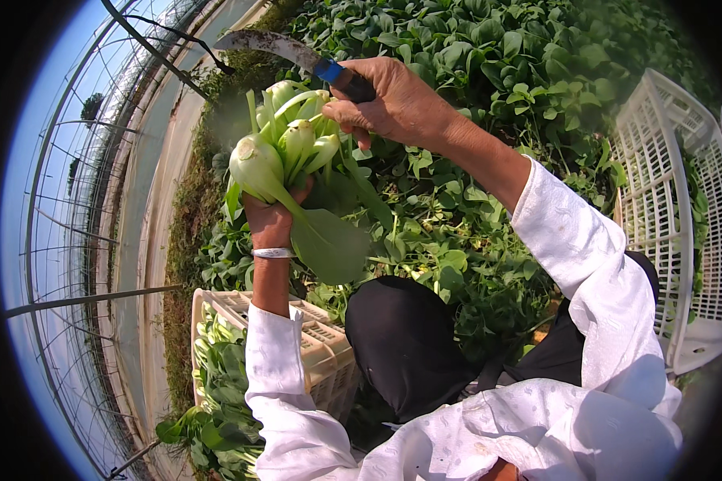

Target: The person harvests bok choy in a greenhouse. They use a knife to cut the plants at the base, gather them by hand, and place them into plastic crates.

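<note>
A bunch of pale-stemmed bok choy [257, 161] is gripped in my left hand [271, 214], its cut bases turned up and outward. One broad green leaf hangs down beside my wrist. My right hand [385, 99] is wrapped around the dark handle of a curved harvesting knife [280, 48], which has blue tape near the blade. Soil marks the blade, which points to the upper left above the bunch. The right fingers are right beside the stems; whether they touch them I cannot tell.
Leafy plants [475, 45] grow densely ahead. To my left stands a plastic crate [328, 355] packed with cut greens [222, 367]. A white slatted crate [650, 174] on the right has some leaves inside. Greenhouse frame pipes [90, 302] line the far left.
</note>
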The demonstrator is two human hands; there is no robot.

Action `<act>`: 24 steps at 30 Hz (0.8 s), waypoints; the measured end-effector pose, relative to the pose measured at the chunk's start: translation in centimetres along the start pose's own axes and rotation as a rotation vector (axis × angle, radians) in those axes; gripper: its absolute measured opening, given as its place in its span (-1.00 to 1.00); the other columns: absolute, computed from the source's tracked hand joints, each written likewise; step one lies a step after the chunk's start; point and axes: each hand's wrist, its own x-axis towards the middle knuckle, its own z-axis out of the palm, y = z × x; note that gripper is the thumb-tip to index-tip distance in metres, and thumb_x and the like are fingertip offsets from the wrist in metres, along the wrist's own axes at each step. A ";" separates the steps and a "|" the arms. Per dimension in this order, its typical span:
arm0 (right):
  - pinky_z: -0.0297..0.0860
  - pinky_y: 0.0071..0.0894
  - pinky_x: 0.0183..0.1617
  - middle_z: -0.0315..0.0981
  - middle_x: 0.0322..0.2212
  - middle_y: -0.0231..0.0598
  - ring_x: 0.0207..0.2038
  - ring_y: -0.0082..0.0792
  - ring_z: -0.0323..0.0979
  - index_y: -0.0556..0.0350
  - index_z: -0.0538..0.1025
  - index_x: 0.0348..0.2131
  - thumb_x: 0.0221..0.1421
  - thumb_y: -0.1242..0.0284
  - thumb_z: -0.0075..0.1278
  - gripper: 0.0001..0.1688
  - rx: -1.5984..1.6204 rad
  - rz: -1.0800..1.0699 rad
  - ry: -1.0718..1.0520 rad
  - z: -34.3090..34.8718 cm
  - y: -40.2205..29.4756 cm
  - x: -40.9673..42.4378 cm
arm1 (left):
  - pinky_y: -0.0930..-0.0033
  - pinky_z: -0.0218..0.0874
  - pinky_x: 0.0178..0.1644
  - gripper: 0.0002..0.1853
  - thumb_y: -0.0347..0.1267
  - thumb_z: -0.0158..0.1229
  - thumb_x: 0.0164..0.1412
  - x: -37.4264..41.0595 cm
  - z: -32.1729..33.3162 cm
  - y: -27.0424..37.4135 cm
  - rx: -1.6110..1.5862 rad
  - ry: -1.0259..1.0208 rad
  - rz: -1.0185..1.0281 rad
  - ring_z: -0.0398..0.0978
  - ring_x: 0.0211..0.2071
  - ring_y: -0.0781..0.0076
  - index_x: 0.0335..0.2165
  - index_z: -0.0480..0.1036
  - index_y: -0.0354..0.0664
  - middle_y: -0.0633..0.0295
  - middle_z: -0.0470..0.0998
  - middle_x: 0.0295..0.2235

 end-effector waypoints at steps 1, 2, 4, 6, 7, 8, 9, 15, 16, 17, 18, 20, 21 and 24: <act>0.35 -0.58 -0.62 0.37 -0.69 -0.40 -0.66 -0.63 0.38 0.16 0.41 -0.57 0.00 0.36 0.10 -0.73 0.001 -0.013 0.027 -0.1 0.0 0.1 | 0.42 0.34 -0.11 -0.43 -0.49 0.44 -0.22 0.1 -0.2 -0.2 0.035 -0.018 0.017 0.51 -0.23 0.42 -0.14 0.42 -0.33 0.19 0.55 -0.22; 0.34 -0.58 -0.63 0.36 -0.70 -0.40 -0.66 -0.63 0.38 0.16 0.39 -0.59 0.00 0.40 0.06 -0.76 0.003 -0.026 0.054 -0.4 0.1 0.2 | 0.42 0.34 -0.11 -0.42 -0.48 0.44 -0.22 0.0 -0.5 -0.6 0.004 -0.028 -0.017 0.51 -0.23 0.42 -0.14 0.42 -0.33 0.18 0.55 -0.22; 0.31 -0.61 -0.65 0.34 -0.72 -0.44 -0.68 -0.66 0.36 0.12 0.34 -0.63 -0.03 0.39 0.02 -0.75 0.015 -0.079 0.108 -1.1 0.0 0.5 | 0.42 0.33 -0.11 -0.41 -0.48 0.45 -0.22 -0.3 -1.5 -2.0 -0.043 -0.046 -0.087 0.51 -0.23 0.41 -0.14 0.41 -0.34 0.18 0.55 -0.23; 0.33 -0.59 -0.64 0.35 -0.71 -0.47 -0.71 -0.65 0.34 0.16 0.45 -0.54 -0.03 0.34 0.09 -0.76 0.077 -0.109 0.225 -3.0 -1.2 0.6 | 0.41 0.33 -0.11 -0.40 -0.46 0.46 -0.23 -0.7 -1.6 -2.9 -0.087 -0.026 -0.118 0.51 -0.23 0.41 -0.14 0.41 -0.34 0.18 0.54 -0.22; 0.26 -0.57 -0.59 0.29 -0.72 -0.47 -0.67 -0.62 0.34 0.11 0.41 -0.47 0.17 0.35 -0.01 -0.77 0.300 -0.039 0.173 -3.8 -2.2 0.3 | 0.40 0.33 -0.11 -0.40 -0.46 0.46 -0.24 -0.9 -1.7 -2.9 -0.102 -0.013 -0.132 0.51 -0.23 0.41 -0.15 0.41 -0.33 0.18 0.54 -0.22; 0.26 -0.58 -0.59 0.29 -0.72 -0.48 -0.67 -0.63 0.32 0.12 0.40 -0.47 0.14 0.40 0.01 -0.81 -0.065 0.046 0.249 -4.3 -3.3 0.3 | 0.40 0.33 -0.11 -0.41 -0.46 0.46 -0.24 -1.2 -1.6 -2.6 -0.088 0.005 -0.108 0.51 -0.23 0.41 -0.15 0.41 -0.33 0.18 0.54 -0.22; 0.26 -0.60 -0.59 0.29 -0.72 -0.49 -0.67 -0.64 0.30 0.12 0.40 -0.47 0.10 0.44 0.04 -0.85 -0.436 0.136 0.325 -4.2 -5.2 0.0 | 0.39 0.34 -0.11 -0.41 -0.46 0.46 -0.24 -1.6 -0.9 -2.3 -0.079 0.016 -0.088 0.51 -0.23 0.42 -0.16 0.41 -0.32 0.18 0.54 -0.22; 0.35 -0.62 -0.65 0.38 -0.70 -0.41 -0.72 -0.63 0.36 0.20 0.42 -0.54 -0.05 0.22 0.26 -0.57 -0.217 0.178 -0.014 -1.2 -0.3 -0.2 | 0.41 0.33 -0.12 -0.47 -0.51 0.40 -0.21 -2.0 1.0 -2.0 0.111 0.044 0.010 0.49 -0.23 0.46 -0.18 0.42 -0.32 0.19 0.54 -0.22; 0.33 -0.60 -0.65 0.34 -0.74 -0.44 -0.71 -0.63 0.36 0.16 0.38 -0.58 -0.01 0.31 0.23 -0.63 -0.164 0.163 -0.029 -0.7 0.1 -0.4 | 0.41 0.33 -0.13 -0.47 -0.51 0.40 -0.21 -2.0 1.2 -2.0 0.096 0.035 0.001 0.49 -0.23 0.46 -0.18 0.42 -0.32 0.20 0.54 -0.23; 0.31 -0.61 -0.65 0.33 -0.75 -0.44 -0.72 -0.64 0.35 0.15 0.37 -0.58 0.00 0.34 0.21 -0.65 -0.124 0.121 -0.029 -0.5 0.5 -0.4 | 0.41 0.33 -0.13 -0.47 -0.51 0.40 -0.21 -2.0 1.2 -2.0 0.081 0.026 -0.008 0.49 -0.23 0.46 -0.17 0.42 -0.32 0.20 0.54 -0.23; 0.29 -0.61 -0.65 0.32 -0.76 -0.45 -0.72 -0.65 0.34 0.13 0.37 -0.58 0.02 0.37 0.20 -0.67 -0.091 0.078 -0.030 -0.5 0.7 -0.4 | 0.39 0.33 -0.14 -0.51 -0.52 0.39 -0.21 -2.1 1.1 -2.1 0.092 0.021 -0.007 0.50 -0.25 0.44 -0.20 0.43 -0.33 0.19 0.54 -0.26; 0.22 -0.64 -0.67 0.31 -0.75 -0.45 -0.73 -0.65 0.31 0.09 0.34 -0.56 0.05 0.46 0.13 -0.73 -0.087 0.007 -0.017 -0.7 0.6 -0.2 | 0.39 0.33 -0.14 -0.53 -0.52 0.38 -0.21 -2.3 0.8 -3.2 0.111 0.045 -0.010 0.50 -0.26 0.43 -0.23 0.44 -0.34 0.17 0.54 -0.28; 0.20 -0.66 -0.67 0.31 -0.75 -0.46 -0.72 -0.65 0.31 0.07 0.32 -0.56 0.07 0.46 0.11 -0.72 -0.106 -0.027 0.017 -1.5 0.3 0.2 | 0.38 0.33 -0.15 -0.55 -0.52 0.38 -0.21 -2.3 0.8 -3.7 0.113 0.057 -0.010 0.50 -0.27 0.42 -0.24 0.44 -0.34 0.16 0.55 -0.29; 0.27 -0.62 -0.62 0.31 -0.71 -0.47 -0.69 -0.66 0.31 0.11 0.37 -0.53 0.07 0.44 0.10 -0.77 -0.372 -0.164 0.189 -5.7 -2.0 0.7 | 0.36 0.32 -0.15 -0.60 -0.54 0.33 -0.19 -3.2 0.5 -3.8 0.256 0.103 -0.049 0.51 -0.28 0.37 -0.27 0.45 -0.35 0.12 0.54 -0.31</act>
